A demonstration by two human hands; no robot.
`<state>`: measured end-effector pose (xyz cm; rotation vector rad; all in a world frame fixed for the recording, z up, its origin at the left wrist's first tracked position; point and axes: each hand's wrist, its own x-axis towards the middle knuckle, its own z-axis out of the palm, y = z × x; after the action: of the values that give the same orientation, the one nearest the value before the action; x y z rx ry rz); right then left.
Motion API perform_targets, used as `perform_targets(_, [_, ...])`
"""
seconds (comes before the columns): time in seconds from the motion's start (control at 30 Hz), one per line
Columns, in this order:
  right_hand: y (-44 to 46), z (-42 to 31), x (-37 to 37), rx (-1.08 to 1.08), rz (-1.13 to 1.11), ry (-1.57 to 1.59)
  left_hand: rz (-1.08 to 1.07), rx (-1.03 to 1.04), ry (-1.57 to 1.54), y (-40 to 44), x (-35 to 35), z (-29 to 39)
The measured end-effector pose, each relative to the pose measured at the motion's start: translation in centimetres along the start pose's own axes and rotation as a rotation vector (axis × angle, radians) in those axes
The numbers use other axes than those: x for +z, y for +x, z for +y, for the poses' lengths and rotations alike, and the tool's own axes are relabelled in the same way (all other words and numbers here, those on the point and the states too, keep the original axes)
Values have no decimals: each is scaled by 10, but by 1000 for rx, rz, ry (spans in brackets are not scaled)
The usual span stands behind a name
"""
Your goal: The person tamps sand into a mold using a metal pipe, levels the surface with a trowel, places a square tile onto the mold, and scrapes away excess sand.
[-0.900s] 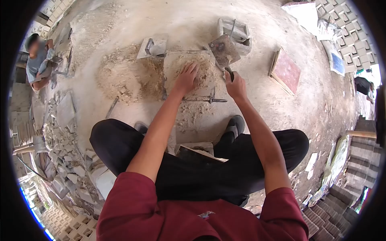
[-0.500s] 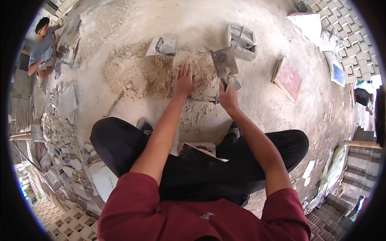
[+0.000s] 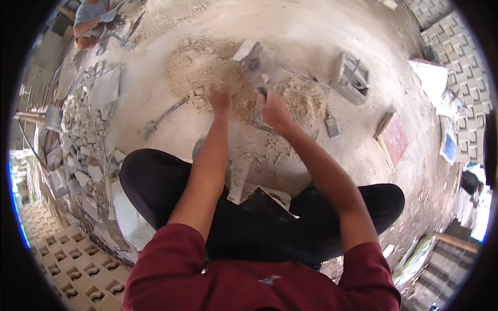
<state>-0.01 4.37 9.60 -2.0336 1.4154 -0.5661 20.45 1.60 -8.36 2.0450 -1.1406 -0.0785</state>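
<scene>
In my right hand (image 3: 275, 110) is the handle of a trowel. Its wide, dusty metal blade (image 3: 254, 66) points away from me over the loose sandy material (image 3: 199, 65), overlapping a pale block (image 3: 247, 47) behind it. My left hand (image 3: 220, 98) is at the near edge of that pile, left of the trowel. Its fingers look apart, though blurred, and I see nothing in them. To the right of my right hand lies a mound of sandy mix (image 3: 301, 101), with metal mould parts (image 3: 264, 124) showing at its near left side.
A flat metal tool (image 3: 165, 118) lies left of my hands, a small flat tool (image 3: 332, 126) to the right. Further right are a grey block mould (image 3: 351, 78) and a reddish board (image 3: 394, 140). Rubble (image 3: 83, 140) lines the left. Another person (image 3: 91, 23) crouches at upper left.
My left hand has lifted off the sand-covered mould and moved left to the loose pile. The trowel in my right hand has swung left over the pile. The whole view has shifted.
</scene>
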Motion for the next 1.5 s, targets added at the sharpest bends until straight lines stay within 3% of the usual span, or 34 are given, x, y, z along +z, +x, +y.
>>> perform_targets(0.07, [1, -30, 42, 53, -135, 25, -112, -349, -220, 9, -42, -8])
perform_targets(0.1, [-1, -39, 57, 38, -152, 28, -95, -363, -212, 10, -58, -9])
perform_targets(0.17, [-10, -55, 89, 520, -460, 356, -115, -494, -265, 8, -82, -10])
perform_targets(0.2, [-15, -50, 110, 516, -482, 353, -105, -512, -255, 6, -77, -20])
perform_targets(0.27, [-15, -21, 160, 344, -246, 127, 117, -452, -282, 8, -58, -37])
perform_targets(0.3, [-9, -21, 182, 346, -275, 137, 111, -504, -256, 9, -64, -46])
perform_targets(0.37, [36, -8, 208, 171, -105, 188, 96, -580, -293, 20, -69, -40])
perform_targets(0.4, [61, -14, 214, 206, -121, 184, 69, -639, -322, 21, -77, -39])
perform_targets(0.53, [130, -18, 209, 243, -178, 156, 168, -664, -386, 32, -73, -31])
perform_targets(0.63, [120, -12, 199, 148, -209, 121, 203, -626, -415, 42, -64, -36])
perform_targets(0.7, [94, -10, 193, 180, -92, 128, 308, -570, -424, 42, -56, -37])
perform_targets(0.8, [71, -24, 167, 127, -65, 157, 192, -657, -429, 39, -74, -25])
perform_targets(0.93, [53, -20, 140, 89, -9, 205, 210, -605, -458, 43, -66, -32])
perform_targets(1.0, [35, -13, 111, -50, 100, 242, 168, -548, -774, 48, -50, -25])
perform_targets(1.03, [22, -16, 85, -27, 123, 231, 134, -542, -784, 50, -38, -21])
perform_targets(1.1, [3, -16, 29, 15, -61, 249, -26, -603, -1140, 52, -14, -5])
perform_targets(1.13, [-5, -6, 9, 30, -42, 240, -51, -600, -1149, 42, -10, 15])
perform_targets(1.2, [-17, 9, -28, 71, -42, 112, -167, -376, -1014, 25, -2, 61])
perform_targets(1.33, [-47, 34, -94, 175, -94, 25, -291, -322, -1000, -17, 2, 136])
perform_targets(1.5, [-71, 88, -107, 23, 35, -183, -306, 136, -756, -50, 23, 170])
